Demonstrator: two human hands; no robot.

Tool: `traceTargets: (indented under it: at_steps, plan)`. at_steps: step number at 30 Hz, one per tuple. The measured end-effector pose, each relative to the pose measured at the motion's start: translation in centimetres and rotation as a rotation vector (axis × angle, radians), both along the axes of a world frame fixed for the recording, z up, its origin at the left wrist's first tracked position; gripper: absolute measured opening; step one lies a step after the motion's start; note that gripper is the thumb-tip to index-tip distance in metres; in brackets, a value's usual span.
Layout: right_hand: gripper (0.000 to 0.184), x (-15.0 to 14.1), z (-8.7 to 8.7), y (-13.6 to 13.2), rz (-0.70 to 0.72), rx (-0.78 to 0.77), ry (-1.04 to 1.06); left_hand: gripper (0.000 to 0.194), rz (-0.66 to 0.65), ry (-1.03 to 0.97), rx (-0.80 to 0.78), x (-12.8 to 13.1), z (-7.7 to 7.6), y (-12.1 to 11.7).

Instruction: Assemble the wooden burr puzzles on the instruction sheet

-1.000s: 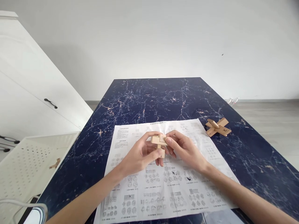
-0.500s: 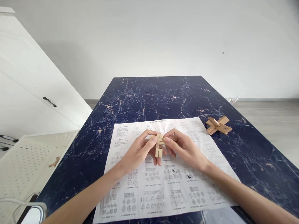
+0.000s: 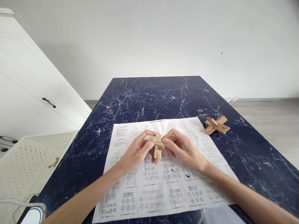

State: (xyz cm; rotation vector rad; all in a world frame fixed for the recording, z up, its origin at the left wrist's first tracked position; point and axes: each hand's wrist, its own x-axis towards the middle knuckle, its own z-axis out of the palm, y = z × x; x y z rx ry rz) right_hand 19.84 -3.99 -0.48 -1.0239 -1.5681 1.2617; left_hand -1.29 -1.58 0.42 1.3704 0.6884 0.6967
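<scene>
Between my two hands is a small wooden interlocking puzzle [image 3: 158, 153] of pale blocks with dark marks on them. My left hand [image 3: 140, 150] pinches its left side, thumb on top and other fingers beneath. My right hand [image 3: 183, 148] grips the right side between thumb and index finger. Both hands hover over a creased instruction sheet [image 3: 130, 214] printed with diagrams and text. Part of the puzzle's underside is hidden by my fingers.
A second wooden puzzle [image 3: 220, 127], cross-shaped and marked with a 2, lies on the dark blue marbled table [image 3: 149, 96] right of the sheet. A clear plastic piece [image 3: 221, 215] is at the near edge. Left stand a white perforated surface [image 3: 28, 161] and a white cabinet [image 3: 30, 71].
Both hands keep their grip on the wooden puzzle, which is tilted very slightly differently. The whole view has shifted a little.
</scene>
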Motion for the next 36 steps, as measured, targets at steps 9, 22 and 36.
traceTargets:
  at_steps: [9, 22, 36]
  plan:
    - [0.032, -0.2, 0.1, -0.2, 0.018, -0.018, 0.019, 0.032, 0.006, 0.024, 0.016, 0.0, 0.3, 0.0]
    - [0.041, 0.3, -0.7, 0.6, -0.035, -0.135, 0.025, 0.068, -0.07, 0.028, -0.138, -0.3, -0.1, 0.1]
    - [0.021, 0.6, -1.1, 0.8, -0.262, 0.137, -0.273, 0.05, 0.342, 0.044, -0.032, -0.8, 0.4, 1.5]
